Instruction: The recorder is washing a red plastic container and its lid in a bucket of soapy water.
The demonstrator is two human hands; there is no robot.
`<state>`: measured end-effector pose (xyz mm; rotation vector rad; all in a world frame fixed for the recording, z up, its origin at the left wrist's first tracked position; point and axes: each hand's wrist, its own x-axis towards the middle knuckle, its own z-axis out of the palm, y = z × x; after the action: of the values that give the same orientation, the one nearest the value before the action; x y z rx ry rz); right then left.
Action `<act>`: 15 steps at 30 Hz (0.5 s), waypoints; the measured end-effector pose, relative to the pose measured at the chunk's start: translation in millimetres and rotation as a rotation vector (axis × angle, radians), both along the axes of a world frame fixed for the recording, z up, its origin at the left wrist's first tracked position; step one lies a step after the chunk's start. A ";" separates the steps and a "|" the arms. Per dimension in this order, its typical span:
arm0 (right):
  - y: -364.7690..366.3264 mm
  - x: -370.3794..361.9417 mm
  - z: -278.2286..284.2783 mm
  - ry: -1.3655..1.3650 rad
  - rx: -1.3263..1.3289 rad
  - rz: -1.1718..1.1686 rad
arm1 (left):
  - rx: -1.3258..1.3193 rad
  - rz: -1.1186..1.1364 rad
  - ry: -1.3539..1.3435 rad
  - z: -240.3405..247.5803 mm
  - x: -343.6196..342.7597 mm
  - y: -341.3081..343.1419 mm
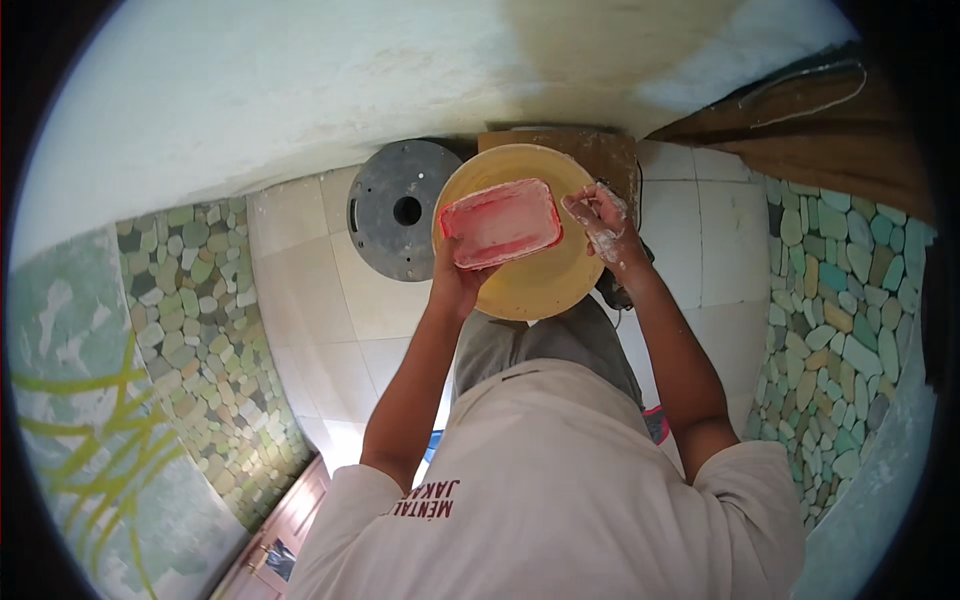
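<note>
My left hand [460, 275] grips the near left corner of a red rectangular plastic container [503, 222], its thumb over the rim. A pale, whitish coating covers the container's inside and edges. Underneath is a wide yellow basin [545, 290], above which the container is held tilted. By the basin's right rim is my right hand [610, 230], palm partly turned up and smeared with white powder or paste. Its fingers are loosely bent and apart, with no object visible in them, and it does not touch the container.
A round dark grey disc-shaped lid or stool top [385, 225] with a centre hole stands left of the basin. Behind the basin is a brown board or box [610, 150], close to the pale wall [400, 70]. Pebble-patterned strips [215, 320] flank the tiled floor [310, 270]. Brown cloth [850, 150] hangs at right.
</note>
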<state>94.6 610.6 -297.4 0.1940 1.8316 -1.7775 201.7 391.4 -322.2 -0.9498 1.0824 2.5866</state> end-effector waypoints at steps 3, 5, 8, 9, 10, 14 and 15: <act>-13.7 7.2 20.9 0.046 -0.001 0.065 | 0.023 0.038 0.036 24.6 5.7 -1.5; -17.1 10.3 28.5 0.087 0.010 0.103 | 0.026 0.060 0.063 36.5 10.3 -2.9; -15.6 10.7 29.8 0.008 -0.048 0.140 | 0.030 0.071 0.058 47.5 16.1 -7.4; -14.8 9.9 28.0 -0.067 -0.128 0.062 | 0.029 0.067 0.037 49.6 18.2 -8.6; -13.6 9.1 25.4 -0.142 -0.209 -0.016 | 0.027 0.080 0.038 50.9 20.3 -9.6; -10.5 8.3 15.8 -0.114 -0.176 -0.040 | 0.003 0.109 0.049 53.5 29.2 -14.6; -9.6 8.9 14.3 -0.135 -0.166 -0.047 | 0.006 0.116 0.032 53.9 31.6 -15.8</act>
<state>103.5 601.0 -283.1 0.2862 1.5895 -1.8906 233.3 375.6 -268.4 -1.0017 1.0569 2.7041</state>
